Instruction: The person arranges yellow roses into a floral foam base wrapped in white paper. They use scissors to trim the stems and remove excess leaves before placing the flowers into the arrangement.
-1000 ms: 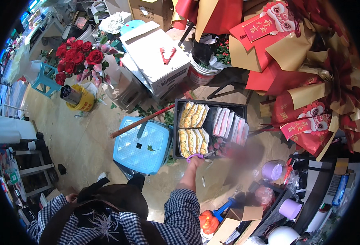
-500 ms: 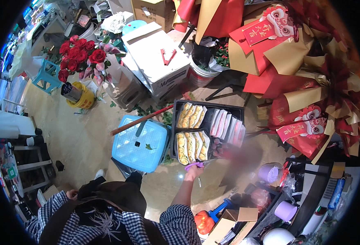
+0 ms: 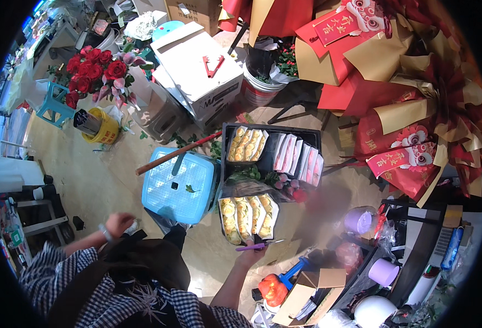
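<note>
Yellow flower pack (image 3: 250,218): drawn nearer, now at near edge of black crate (image 3: 271,129).
Right hand (image 3: 252,253): clamped on pack and purple-handled scissors (image 3: 248,248); slipping blades could nick wrapping.
Left hand (image 3: 119,223): apart, fingers unclear; one-handed pack may tip.

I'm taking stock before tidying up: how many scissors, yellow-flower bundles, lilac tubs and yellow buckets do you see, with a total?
Purple-handled scissors: 1
Yellow-flower bundles: 2
Lilac tubs: 2
Yellow bucket: 1
Total: 6
</note>
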A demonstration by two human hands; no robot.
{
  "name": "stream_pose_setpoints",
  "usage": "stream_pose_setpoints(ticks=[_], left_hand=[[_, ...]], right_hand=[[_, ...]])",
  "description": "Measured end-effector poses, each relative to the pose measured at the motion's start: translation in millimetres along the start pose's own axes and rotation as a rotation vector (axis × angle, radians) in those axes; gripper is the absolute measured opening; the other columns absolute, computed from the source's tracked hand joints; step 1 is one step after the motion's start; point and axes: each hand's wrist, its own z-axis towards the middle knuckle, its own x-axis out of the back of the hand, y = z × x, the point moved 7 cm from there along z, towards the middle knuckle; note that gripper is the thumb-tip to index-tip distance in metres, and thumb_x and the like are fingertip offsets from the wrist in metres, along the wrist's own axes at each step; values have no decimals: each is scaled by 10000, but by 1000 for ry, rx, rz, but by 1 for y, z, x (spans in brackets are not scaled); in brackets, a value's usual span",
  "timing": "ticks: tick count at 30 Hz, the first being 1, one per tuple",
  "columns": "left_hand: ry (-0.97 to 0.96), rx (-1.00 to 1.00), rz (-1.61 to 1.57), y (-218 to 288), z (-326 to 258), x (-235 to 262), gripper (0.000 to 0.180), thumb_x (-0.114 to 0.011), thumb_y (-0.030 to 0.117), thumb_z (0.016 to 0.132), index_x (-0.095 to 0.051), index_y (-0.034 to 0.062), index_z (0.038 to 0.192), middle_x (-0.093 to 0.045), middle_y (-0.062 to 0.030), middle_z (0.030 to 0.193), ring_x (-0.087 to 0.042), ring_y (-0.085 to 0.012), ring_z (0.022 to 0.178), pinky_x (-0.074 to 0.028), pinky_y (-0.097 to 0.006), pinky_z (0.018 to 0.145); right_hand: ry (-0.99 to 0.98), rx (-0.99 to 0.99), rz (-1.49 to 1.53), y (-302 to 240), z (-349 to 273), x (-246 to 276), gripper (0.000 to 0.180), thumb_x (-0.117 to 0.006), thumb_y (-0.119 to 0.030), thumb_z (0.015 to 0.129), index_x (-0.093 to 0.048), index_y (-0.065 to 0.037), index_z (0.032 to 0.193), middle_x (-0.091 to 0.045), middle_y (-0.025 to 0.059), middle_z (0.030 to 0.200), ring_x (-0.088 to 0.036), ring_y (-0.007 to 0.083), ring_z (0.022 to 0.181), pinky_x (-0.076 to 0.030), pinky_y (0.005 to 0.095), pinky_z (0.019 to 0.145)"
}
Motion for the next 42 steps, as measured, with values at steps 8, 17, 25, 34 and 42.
stream_pose_setpoints(ticks=[8, 17, 25, 34, 42], left_hand=[[-245, 96, -597, 152, 275, -168, 329, -560, 250, 920, -656, -42, 802, -671, -115, 714, -666, -208, 626, -536, -322, 581], [-120, 784, -1282, 110, 409, -315, 356, -609, 213, 876, -519, 0, 1146, -623, -192, 1027, -624, -357, 901, -532, -466, 798], [-33, 685, -1551, 113, 416, -324, 206, -532, 34, 867, -538, 17, 1072, -634, -151, 1009, -621, -283, 927, -531, -449, 797], [13, 766, -1672, 140, 386, -313, 224, -503, -65, 836, -496, -109, 1055, -607, -203, 958, -645, -346, 845, -590, -360, 706], [42, 641, -1700, 164, 324, -231, 353, -423, -118, 829, -435, -158, 1180, -586, -220, 1024, -652, -366, 915, -606, -272, 707]], right_hand=[[-14, -36, 45, -15, -10, -17, 564, -567, 116, 686, -437, 35, 1229, -547, 125, 1178, -579, 215, 1016, -488, 319, 870], [214, -93, -52, -16, -28, 32, 568, -603, -4, 633, -462, -8, 1183, -577, 93, 992, -581, 173, 650, -478, 253, 410], [261, -93, -51, -11, -27, 49, 517, -610, -10, 605, -516, -11, 1113, -591, 82, 995, -603, 177, 687, -481, 250, 445], [170, -109, -47, -16, -36, 56, 650, -622, 25, 584, -449, 34, 1210, -556, 102, 1131, -584, 231, 966, -502, 337, 823], [244, 55, -69, -72, -29, 72, 603, -637, -60, 628, -487, 12, 1208, -567, 90, 1060, -573, 215, 897, -497, 336, 748]])
